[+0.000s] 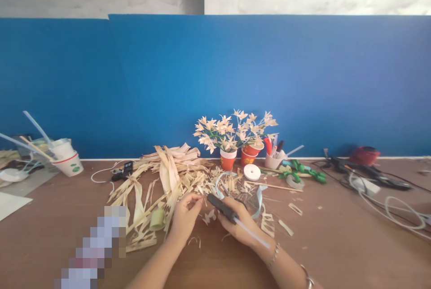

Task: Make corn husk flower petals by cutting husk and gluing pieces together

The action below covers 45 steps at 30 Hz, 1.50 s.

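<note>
My right hand is wrapped round a black glue gun, from whose back a clear glue stick sticks out toward my wrist. The gun's tip points up and left, toward my left hand. That hand's thumb and forefinger are pinched together close to the tip; what they hold is too small to make out. Below and between the hands lies a small pale petal-like piece on the brown table. A heap of dried husks lies behind and left of my left hand, with a green roll at its near edge.
Red cups with pale flowers stand at the back, beside a white tape roll and a tool cup. Green bundles and cables lie right. A white cup leans at left. A blue panel rises behind.
</note>
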Each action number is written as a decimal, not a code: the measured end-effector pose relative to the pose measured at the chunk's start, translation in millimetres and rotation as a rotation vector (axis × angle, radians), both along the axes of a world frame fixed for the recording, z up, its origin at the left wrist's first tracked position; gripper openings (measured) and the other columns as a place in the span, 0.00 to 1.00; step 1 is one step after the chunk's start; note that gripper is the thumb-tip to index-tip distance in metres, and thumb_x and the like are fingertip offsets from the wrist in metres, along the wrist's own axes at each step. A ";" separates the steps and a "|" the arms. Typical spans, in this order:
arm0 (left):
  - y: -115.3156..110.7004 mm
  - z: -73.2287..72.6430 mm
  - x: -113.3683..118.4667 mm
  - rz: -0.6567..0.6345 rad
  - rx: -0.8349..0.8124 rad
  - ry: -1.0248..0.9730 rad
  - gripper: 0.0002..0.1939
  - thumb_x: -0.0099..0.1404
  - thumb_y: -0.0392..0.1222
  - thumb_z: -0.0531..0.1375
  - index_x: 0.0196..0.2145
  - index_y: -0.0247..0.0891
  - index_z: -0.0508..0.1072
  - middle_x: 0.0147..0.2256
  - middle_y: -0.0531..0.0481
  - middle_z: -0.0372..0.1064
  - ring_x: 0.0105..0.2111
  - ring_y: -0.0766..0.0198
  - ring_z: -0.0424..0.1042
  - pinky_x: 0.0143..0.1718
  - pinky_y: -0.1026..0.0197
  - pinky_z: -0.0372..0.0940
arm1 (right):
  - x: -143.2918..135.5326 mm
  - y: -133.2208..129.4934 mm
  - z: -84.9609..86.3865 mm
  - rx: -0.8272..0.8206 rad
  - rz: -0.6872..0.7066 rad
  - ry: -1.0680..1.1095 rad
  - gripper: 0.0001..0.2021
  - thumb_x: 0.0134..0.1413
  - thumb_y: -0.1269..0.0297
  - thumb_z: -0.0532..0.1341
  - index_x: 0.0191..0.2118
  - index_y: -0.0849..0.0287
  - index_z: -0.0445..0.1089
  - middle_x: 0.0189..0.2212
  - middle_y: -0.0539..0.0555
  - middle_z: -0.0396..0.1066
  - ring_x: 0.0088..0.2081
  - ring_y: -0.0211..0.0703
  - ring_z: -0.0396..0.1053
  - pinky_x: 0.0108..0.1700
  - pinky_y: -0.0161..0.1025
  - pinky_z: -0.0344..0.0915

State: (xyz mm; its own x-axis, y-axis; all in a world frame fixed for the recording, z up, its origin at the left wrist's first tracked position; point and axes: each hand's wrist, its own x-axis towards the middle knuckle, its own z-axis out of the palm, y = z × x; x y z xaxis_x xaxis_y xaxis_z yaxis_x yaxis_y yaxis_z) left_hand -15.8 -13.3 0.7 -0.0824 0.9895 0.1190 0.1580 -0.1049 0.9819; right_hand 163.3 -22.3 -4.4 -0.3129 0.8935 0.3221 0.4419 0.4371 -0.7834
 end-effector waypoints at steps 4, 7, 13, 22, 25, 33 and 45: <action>1.8 -3.3 -1.9 -0.026 0.075 0.045 0.09 0.56 0.45 0.58 0.26 0.38 0.72 0.28 0.51 0.71 0.29 0.60 0.68 0.31 0.63 0.61 | 0.8 -1.1 2.4 0.003 0.001 -0.033 0.06 0.48 0.71 0.57 0.34 0.60 0.68 0.26 0.49 0.66 0.27 0.36 0.62 0.30 0.32 0.58; 3.2 -6.5 -3.9 -0.021 0.139 0.117 0.08 0.58 0.43 0.57 0.26 0.38 0.73 0.29 0.49 0.70 0.32 0.59 0.69 0.32 0.62 0.61 | -0.2 -6.4 10.9 0.014 0.080 -0.033 0.07 0.47 0.72 0.56 0.34 0.60 0.68 0.26 0.49 0.66 0.27 0.37 0.63 0.30 0.32 0.59; 0.9 -4.9 -3.9 -0.094 0.201 0.283 0.08 0.58 0.42 0.56 0.25 0.38 0.73 0.28 0.49 0.68 0.28 0.60 0.67 0.31 0.61 0.60 | 6.8 -7.1 17.0 0.133 0.002 -0.032 0.05 0.46 0.70 0.57 0.33 0.58 0.65 0.25 0.50 0.66 0.26 0.37 0.61 0.29 0.32 0.58; 7.0 -10.7 -5.7 0.000 -0.008 0.021 0.16 0.55 0.54 0.58 0.28 0.37 0.72 0.16 0.55 0.65 0.16 0.66 0.62 0.19 0.65 0.57 | 31.6 -2.1 48.7 0.141 -0.082 -0.299 0.04 0.41 0.70 0.58 0.26 0.58 0.60 0.24 0.48 0.65 0.27 0.37 0.61 0.28 0.31 0.54; 6.8 -9.9 -4.2 0.002 -0.059 -0.074 0.16 0.53 0.53 0.60 0.29 0.36 0.73 0.18 0.53 0.70 0.16 0.66 0.64 0.20 0.64 0.61 | 69.2 10.3 61.7 0.115 -0.352 -0.250 0.08 0.43 0.71 0.56 0.34 0.59 0.62 0.27 0.50 0.67 0.29 0.40 0.64 0.29 0.31 0.56; 6.3 -6.3 -2.1 0.006 -0.066 -0.131 0.15 0.52 0.52 0.61 0.30 0.35 0.72 0.21 0.50 0.74 0.19 0.63 0.69 0.25 0.62 0.65 | 177.5 30.0 22.9 -0.388 -0.735 -0.879 0.18 0.46 0.69 0.56 0.46 0.63 0.62 0.38 0.63 0.69 0.40 0.55 0.69 0.35 0.41 0.58; 6.9 -10.1 -3.8 0.014 -0.030 -0.094 0.14 0.55 0.51 0.59 0.30 0.36 0.72 0.19 0.53 0.71 0.18 0.65 0.67 0.24 0.64 0.63 | -7.0 12.8 41.7 0.007 -0.042 -0.669 0.09 0.48 0.68 0.56 0.31 0.55 0.73 0.30 0.52 0.74 0.35 0.43 0.68 0.39 0.36 0.57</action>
